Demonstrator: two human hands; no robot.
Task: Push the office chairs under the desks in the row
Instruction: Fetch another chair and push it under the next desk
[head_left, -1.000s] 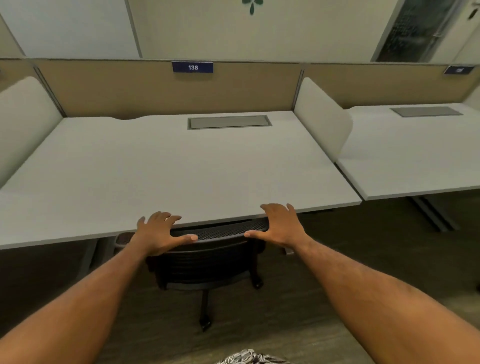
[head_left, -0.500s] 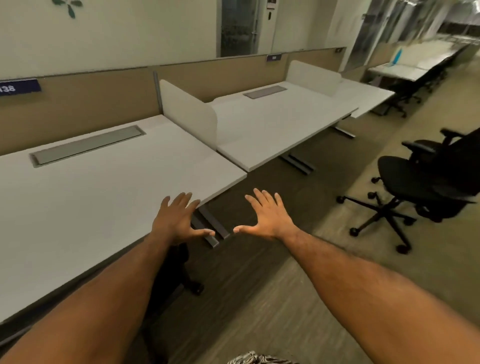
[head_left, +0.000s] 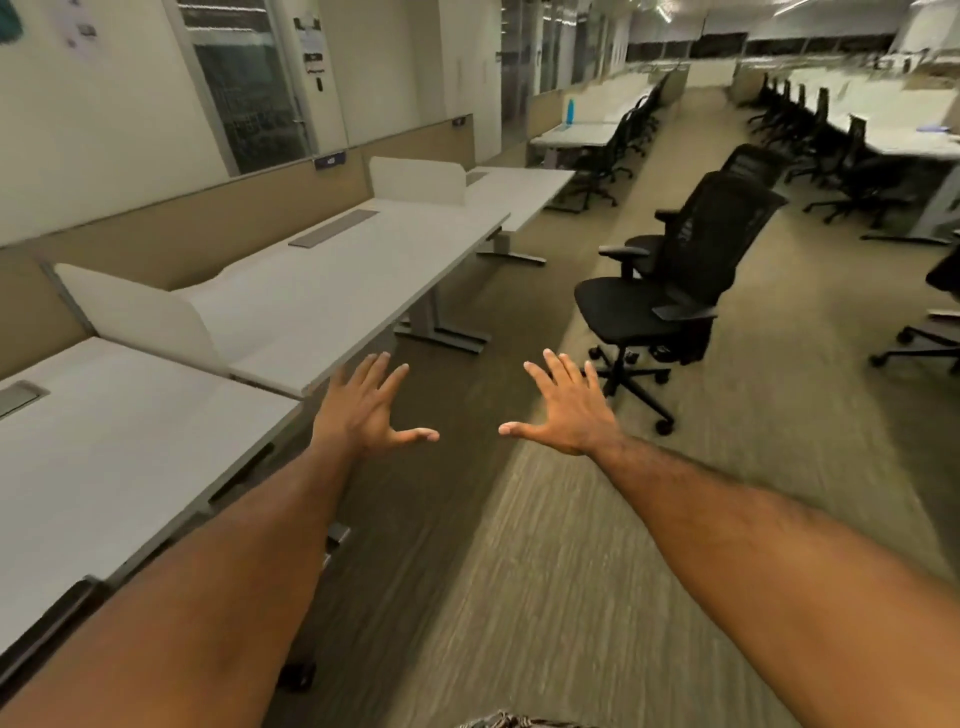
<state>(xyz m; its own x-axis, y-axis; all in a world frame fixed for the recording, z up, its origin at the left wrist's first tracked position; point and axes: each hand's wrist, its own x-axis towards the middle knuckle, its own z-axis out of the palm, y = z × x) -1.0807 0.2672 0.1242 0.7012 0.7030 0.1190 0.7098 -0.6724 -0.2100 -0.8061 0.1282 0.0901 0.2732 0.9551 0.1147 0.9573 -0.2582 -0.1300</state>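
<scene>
Step in hand, as judged: approach to the next chair. Left hand (head_left: 363, 410): fingers spread, empty, held by the corner of the second desk (head_left: 322, 301). Right hand (head_left: 566, 410): likewise splayed, empty, above the carpet. Black mesh office chair (head_left: 660, 306): out in the aisle, well apart from that desk, seat roughly toward the row. Next, likely: close in, grasp backrest, roll under

blurred floor (head_left: 545, 597), likely carpet, carries desks (head_left: 322, 291), chairs (head_left: 670, 291).
</scene>
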